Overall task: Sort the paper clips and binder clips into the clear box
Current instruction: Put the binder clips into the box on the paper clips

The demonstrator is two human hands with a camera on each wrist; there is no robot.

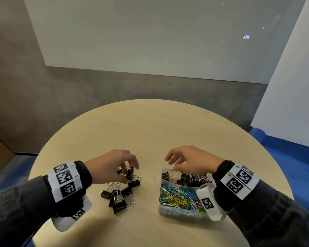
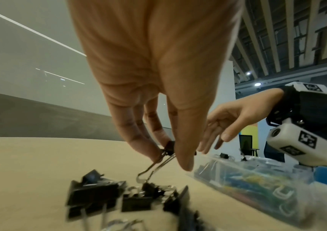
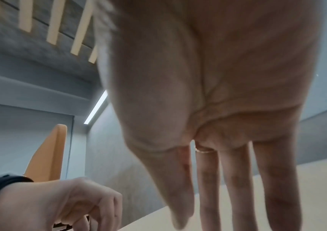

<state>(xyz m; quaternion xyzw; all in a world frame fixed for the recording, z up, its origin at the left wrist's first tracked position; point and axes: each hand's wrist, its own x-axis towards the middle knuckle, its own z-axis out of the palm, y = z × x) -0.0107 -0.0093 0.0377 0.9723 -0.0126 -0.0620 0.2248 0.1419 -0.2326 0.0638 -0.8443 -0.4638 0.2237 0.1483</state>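
Several black binder clips [image 1: 117, 194] lie in a loose heap left of centre on the round table; the same heap [image 2: 119, 197] looks blurred from the left wrist. My left hand [image 1: 127, 170] pinches one black binder clip [image 1: 130, 173] at the heap's far end; in the left wrist view that clip [image 2: 169, 147] sits between thumb and fingers, wire arms hanging down. The clear box [image 1: 183, 210] stands to the right, with coloured paper clips [image 1: 178, 196] in its near compartment and binder clips [image 1: 187, 177] in its far one. My right hand [image 1: 171, 160] hovers over the box's far end, fingers straight and holding nothing.
The pale wooden table [image 1: 150, 131] runs bare beyond the hands to its curved far edge. One loose silver paper clip [image 1: 132, 202] lies at the near right of the heap. Blue floor [image 1: 292, 157] and a grey wall lie past the table.
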